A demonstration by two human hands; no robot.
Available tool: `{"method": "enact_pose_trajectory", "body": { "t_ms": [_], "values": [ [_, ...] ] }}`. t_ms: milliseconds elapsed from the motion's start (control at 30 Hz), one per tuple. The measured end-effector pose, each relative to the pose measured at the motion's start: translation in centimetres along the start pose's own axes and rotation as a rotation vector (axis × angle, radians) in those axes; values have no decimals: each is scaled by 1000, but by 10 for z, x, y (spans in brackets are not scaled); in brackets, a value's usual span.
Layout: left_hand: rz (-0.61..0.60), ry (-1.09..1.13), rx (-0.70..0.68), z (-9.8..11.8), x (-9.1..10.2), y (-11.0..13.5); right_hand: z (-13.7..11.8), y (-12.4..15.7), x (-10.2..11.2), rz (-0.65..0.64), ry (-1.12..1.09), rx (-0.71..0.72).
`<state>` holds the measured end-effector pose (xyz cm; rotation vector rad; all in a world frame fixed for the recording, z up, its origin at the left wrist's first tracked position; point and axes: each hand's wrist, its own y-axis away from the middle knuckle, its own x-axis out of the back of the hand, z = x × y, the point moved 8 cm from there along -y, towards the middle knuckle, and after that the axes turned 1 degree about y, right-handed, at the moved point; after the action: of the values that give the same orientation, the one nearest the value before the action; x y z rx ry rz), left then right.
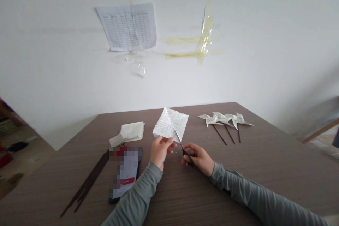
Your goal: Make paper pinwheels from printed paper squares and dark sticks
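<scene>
My left hand (159, 150) pinches the lower corner of a square sheet of printed paper (171, 123) and holds it up above the brown table (265, 155). My right hand (198, 157) grips small black-handled scissors (182, 148). Their blades point up and left into the paper's lower edge, along a diagonal crease.
Three finished paper pinwheels on dark sticks (226, 122) lie at the right rear. A stack of paper squares (129, 132) sits to the left, a phone (125, 174) in front of it, and a bundle of dark sticks (88, 182) further left. White wall with a taped printed sheet (128, 26) behind.
</scene>
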<state>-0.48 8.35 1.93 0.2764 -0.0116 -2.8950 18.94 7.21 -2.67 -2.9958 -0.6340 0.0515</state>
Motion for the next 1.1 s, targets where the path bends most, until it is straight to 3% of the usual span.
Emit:
{"method": "enact_pose_trajectory", "body": {
  "t_ms": [267, 533, 667, 933, 1100],
  "values": [
    [59, 17, 8, -2, 11, -1, 0, 3, 7, -4, 62, 28],
    [43, -23, -9, -3, 12, -2, -11, 2, 24, 92, 166, 111],
    [38, -55, -21, -2, 12, -2, -14, -1, 37, 210, 259, 169],
    [42, -93, -44, -1, 15, -2, -21, 3, 78, 593, 327, 199],
    [35, -97, -33, -1, 13, -2, -27, 6, 92, 684, 288, 184]
  ]
}}
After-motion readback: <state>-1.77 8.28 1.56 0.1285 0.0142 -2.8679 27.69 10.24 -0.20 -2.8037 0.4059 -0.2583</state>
